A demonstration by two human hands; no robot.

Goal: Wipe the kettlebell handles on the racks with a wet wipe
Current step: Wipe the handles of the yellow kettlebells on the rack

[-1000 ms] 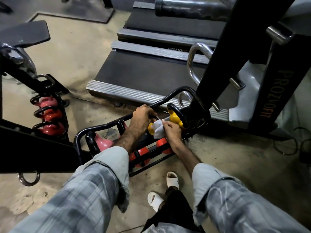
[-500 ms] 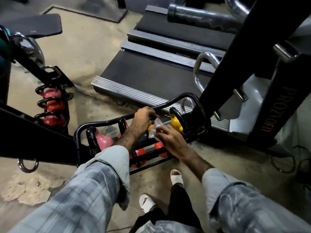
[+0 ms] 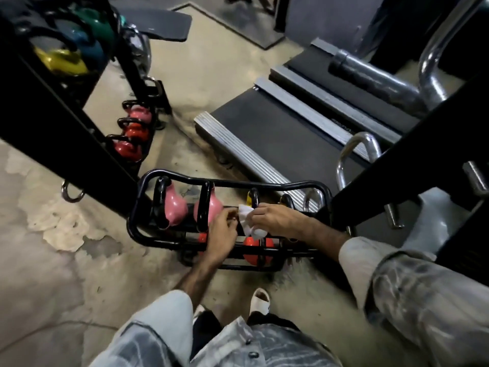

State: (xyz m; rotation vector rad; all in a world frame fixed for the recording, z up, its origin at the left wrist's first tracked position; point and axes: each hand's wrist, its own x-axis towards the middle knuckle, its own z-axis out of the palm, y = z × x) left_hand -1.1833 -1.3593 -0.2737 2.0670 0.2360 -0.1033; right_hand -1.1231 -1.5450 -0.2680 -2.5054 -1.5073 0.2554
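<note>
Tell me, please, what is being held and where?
The right hand pinches the wet wipe at its upper edge; the left hand touches it, its grip unclear.

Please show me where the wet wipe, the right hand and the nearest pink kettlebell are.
wet wipe (image 3: pixel 247 221): head view, on the white crumpled middle.
right hand (image 3: pixel 275 219): head view, on the back of the hand.
pink kettlebell (image 3: pixel 209 210): head view, on its pink body.

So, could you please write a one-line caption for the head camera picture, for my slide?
Both hands, left hand and right hand, hold a white wipe over the low kettlebell rack on a gym floor.
</note>
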